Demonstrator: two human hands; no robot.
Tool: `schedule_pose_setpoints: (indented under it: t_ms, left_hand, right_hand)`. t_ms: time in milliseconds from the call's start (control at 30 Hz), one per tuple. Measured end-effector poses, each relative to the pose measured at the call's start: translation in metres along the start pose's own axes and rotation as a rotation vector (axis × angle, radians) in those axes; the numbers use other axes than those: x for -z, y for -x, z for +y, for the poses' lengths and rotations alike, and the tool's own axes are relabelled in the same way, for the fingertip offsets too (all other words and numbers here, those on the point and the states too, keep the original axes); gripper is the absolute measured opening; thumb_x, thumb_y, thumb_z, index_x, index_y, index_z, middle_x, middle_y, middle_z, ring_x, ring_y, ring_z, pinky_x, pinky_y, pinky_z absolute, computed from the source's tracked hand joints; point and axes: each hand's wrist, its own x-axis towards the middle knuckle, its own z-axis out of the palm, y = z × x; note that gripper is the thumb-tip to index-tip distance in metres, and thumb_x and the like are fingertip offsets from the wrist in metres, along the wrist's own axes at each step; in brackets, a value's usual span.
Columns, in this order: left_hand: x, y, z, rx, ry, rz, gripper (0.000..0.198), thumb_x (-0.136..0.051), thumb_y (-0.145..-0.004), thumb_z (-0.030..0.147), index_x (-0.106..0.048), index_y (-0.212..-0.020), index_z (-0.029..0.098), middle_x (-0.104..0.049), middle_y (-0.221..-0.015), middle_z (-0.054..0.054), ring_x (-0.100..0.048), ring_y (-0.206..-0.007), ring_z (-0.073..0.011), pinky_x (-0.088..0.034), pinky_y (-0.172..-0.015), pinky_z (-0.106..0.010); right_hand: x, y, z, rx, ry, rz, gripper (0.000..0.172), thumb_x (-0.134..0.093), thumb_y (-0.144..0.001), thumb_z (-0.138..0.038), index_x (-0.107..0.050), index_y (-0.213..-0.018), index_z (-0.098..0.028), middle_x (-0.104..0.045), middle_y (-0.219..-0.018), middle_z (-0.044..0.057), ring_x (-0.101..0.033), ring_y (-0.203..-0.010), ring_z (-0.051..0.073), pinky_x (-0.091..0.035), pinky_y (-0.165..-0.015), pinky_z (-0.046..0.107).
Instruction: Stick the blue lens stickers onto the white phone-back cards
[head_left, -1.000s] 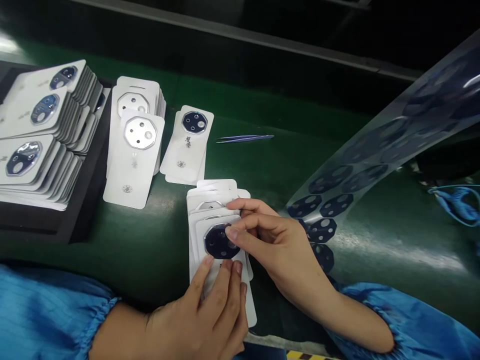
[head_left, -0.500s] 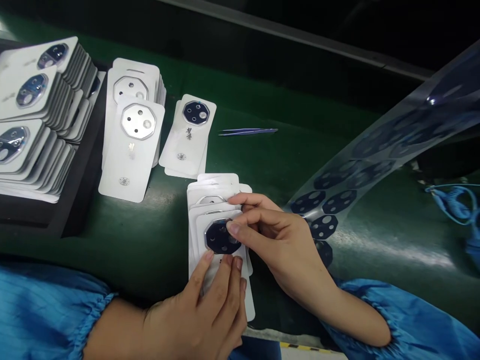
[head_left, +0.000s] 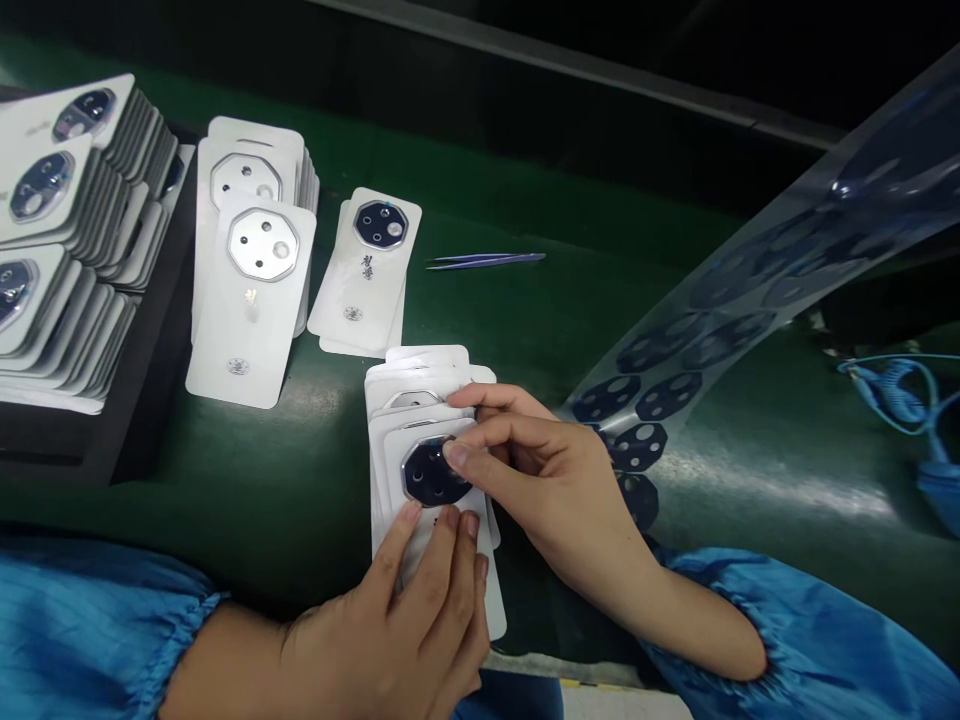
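Note:
A white phone back cover [head_left: 409,440] lies on top of a small stack. Its camera area carries a dark octagonal sticker [head_left: 429,478] with round holes. My left hand [head_left: 412,610] rests on the cover, fingers stretched out flat, their tips along the sticker's lower edge. My right hand [head_left: 555,480] pinches with thumb and index finger at the sticker's right edge; the other fingers are bent, one reaching over the stack's upper right. The right part of the sticker is hidden behind my right thumb and finger.
Purple tweezers [head_left: 486,261] lie behind the stack. To the left are two covers with a dark sticker [head_left: 381,226], a pile with silver octagons [head_left: 251,300], and a black tray [head_left: 142,390] of stacked covers. A clear sheet of dark stickers [head_left: 675,340] curves at right near a blue coiled cord [head_left: 896,395].
The whole view has shifted slightly, so things sit a little further left. Both hands keep the same places on the cover and sticker.

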Motion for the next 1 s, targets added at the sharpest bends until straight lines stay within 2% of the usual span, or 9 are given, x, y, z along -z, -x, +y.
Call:
schedule_pose_setpoints:
  t_ms: [233,333,467,533,633,700,767,867,1000]
  left_hand:
    - [-0.001,0.002,0.001,-0.004,0.003,-0.011,0.055,-0.05,-0.101,0.051,-0.065,-0.127,0.005,-0.069,-0.123,-0.021,-0.063,-0.118,-0.0387,-0.019,-0.119,-0.07]
    - [-0.002,0.003,0.0,-0.013,0.009,-0.018,0.056,-0.051,-0.1,0.051,-0.064,-0.129,0.004,-0.069,-0.125,-0.021,-0.062,-0.119,-0.0389,-0.017,-0.12,-0.07]
    - [-0.003,0.003,0.0,-0.016,0.0,0.002,0.057,-0.052,-0.099,0.052,-0.064,-0.128,0.004,-0.069,-0.124,-0.021,-0.063,-0.119,-0.0379,-0.019,-0.121,-0.067]
    - [-0.004,0.002,-0.001,-0.01,0.002,0.025,0.055,-0.053,-0.099,0.051,-0.065,-0.126,0.004,-0.07,-0.121,-0.02,-0.064,-0.116,-0.0367,-0.019,-0.121,-0.066]
    - [-0.006,0.0,-0.003,0.017,0.074,0.026,0.047,-0.051,-0.099,0.048,-0.067,-0.122,0.01,-0.071,-0.118,-0.015,-0.062,-0.114,-0.0345,-0.011,-0.122,-0.069]
    - [-0.006,-0.001,-0.004,0.023,0.119,0.002,0.045,-0.048,-0.099,0.048,-0.067,-0.121,0.014,-0.07,-0.118,-0.012,-0.061,-0.114,-0.0337,-0.007,-0.122,-0.07]
    - [-0.006,-0.001,-0.005,0.019,0.131,-0.017,0.045,-0.048,-0.099,0.05,-0.066,-0.122,0.016,-0.069,-0.118,-0.011,-0.059,-0.115,-0.0332,-0.005,-0.122,-0.069]
    - [-0.005,-0.001,-0.006,0.018,0.121,-0.022,0.046,-0.048,-0.099,0.051,-0.066,-0.124,0.016,-0.067,-0.119,-0.011,-0.057,-0.117,-0.0331,-0.008,-0.122,-0.069]
    - [-0.004,-0.001,-0.007,0.007,0.102,-0.037,0.047,-0.049,-0.098,0.051,-0.065,-0.125,0.016,-0.067,-0.118,-0.012,-0.057,-0.116,-0.0338,-0.009,-0.121,-0.069]
  right_hand:
    - [-0.002,-0.001,-0.002,0.027,0.005,0.016,0.01,-0.075,-0.079,-0.026,-0.078,-0.068,-0.024,-0.071,-0.115,0.006,-0.066,-0.099,0.025,-0.046,-0.055,0.031]
    - [-0.002,-0.001,-0.002,0.043,0.027,0.023,0.011,-0.075,-0.079,-0.025,-0.077,-0.068,-0.023,-0.072,-0.114,0.006,-0.065,-0.086,0.021,-0.043,-0.053,0.03]
    - [-0.002,-0.001,-0.001,0.068,0.05,0.023,0.011,-0.075,-0.08,-0.022,-0.077,-0.068,-0.022,-0.072,-0.112,0.004,-0.056,-0.063,0.011,-0.043,-0.052,0.03]
    - [-0.003,0.0,-0.001,0.082,0.053,0.025,0.012,-0.074,-0.081,-0.021,-0.077,-0.069,-0.022,-0.072,-0.112,0.004,-0.054,-0.06,0.009,-0.043,-0.052,0.029]
    - [-0.005,0.001,0.001,0.126,0.065,0.041,0.012,-0.074,-0.082,-0.021,-0.076,-0.07,-0.021,-0.071,-0.113,0.004,-0.057,-0.062,0.01,-0.044,-0.05,0.028]
    - [-0.006,0.002,0.004,0.22,0.113,0.066,0.012,-0.073,-0.083,-0.019,-0.074,-0.072,-0.021,-0.071,-0.113,0.005,-0.063,-0.071,0.014,-0.049,-0.053,0.028]
    - [-0.005,0.001,0.009,0.391,0.21,0.092,0.01,-0.07,-0.085,-0.016,-0.073,-0.078,-0.021,-0.07,-0.114,0.007,-0.068,-0.086,0.019,-0.057,-0.066,0.032]
    - [-0.003,-0.001,0.017,0.661,0.378,0.104,0.008,-0.066,-0.09,-0.015,-0.07,-0.088,-0.021,-0.07,-0.115,0.01,-0.069,-0.102,0.024,-0.06,-0.084,0.039]
    - [-0.002,-0.004,0.023,0.802,0.524,0.082,0.009,-0.062,-0.093,-0.013,-0.068,-0.093,-0.021,-0.072,-0.118,0.011,-0.07,-0.099,0.023,-0.061,-0.083,0.041]
